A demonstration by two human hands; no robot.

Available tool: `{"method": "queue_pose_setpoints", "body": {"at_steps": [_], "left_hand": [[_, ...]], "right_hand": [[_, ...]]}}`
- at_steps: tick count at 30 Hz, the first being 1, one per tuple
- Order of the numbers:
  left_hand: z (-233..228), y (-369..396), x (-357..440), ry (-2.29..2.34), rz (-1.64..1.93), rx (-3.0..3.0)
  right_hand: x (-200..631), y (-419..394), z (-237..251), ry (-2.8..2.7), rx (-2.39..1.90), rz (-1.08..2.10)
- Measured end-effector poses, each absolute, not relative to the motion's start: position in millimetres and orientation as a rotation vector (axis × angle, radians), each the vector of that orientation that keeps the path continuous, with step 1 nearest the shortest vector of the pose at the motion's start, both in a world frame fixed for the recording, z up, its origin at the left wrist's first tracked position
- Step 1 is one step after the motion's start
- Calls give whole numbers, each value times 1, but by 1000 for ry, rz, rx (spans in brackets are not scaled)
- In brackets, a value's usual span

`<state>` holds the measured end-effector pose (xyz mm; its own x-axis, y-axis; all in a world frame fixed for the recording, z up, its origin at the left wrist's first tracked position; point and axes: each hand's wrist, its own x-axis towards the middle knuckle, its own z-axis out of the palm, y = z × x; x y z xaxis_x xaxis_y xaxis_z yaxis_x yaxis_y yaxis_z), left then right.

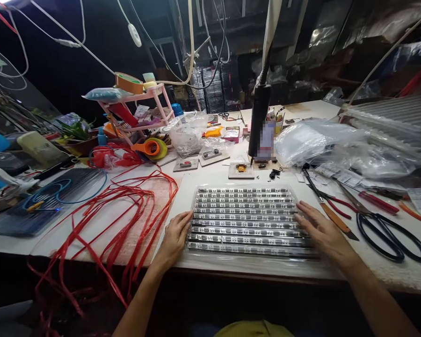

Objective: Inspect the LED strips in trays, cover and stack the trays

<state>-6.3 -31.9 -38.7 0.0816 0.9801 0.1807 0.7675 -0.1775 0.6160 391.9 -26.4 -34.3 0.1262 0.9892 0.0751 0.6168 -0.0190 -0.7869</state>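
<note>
A clear plastic tray (243,220) lies flat at the table's front edge, filled with several dark rods in rows that carry pale, repeated marks. My left hand (177,236) holds its left side, fingers together against the edge and the thumb side hidden. On the opposite side, my right hand (317,229) grips the tray's right edge with its fingers along the rim. Just beyond the tray is a small block with a gold-coloured part (241,168), under a black upright tool (259,121).
Red plastic ribbon (126,210) trails over the left of the table and its front edge. At right lie black-handled scissors (389,234), a cutter knife (337,220) and red-handled pliers (337,203). Clear plastic bags (319,140) and a pink rack (154,105) stand farther back.
</note>
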Motion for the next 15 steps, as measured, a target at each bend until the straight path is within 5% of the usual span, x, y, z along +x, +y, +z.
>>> {"method": "queue_pose_setpoints", "body": {"at_steps": [15], "left_hand": [[-24, -29, -11, 1675, 1061, 1638]], "right_hand": [[387, -38, -2, -990, -1175, 1154]]}}
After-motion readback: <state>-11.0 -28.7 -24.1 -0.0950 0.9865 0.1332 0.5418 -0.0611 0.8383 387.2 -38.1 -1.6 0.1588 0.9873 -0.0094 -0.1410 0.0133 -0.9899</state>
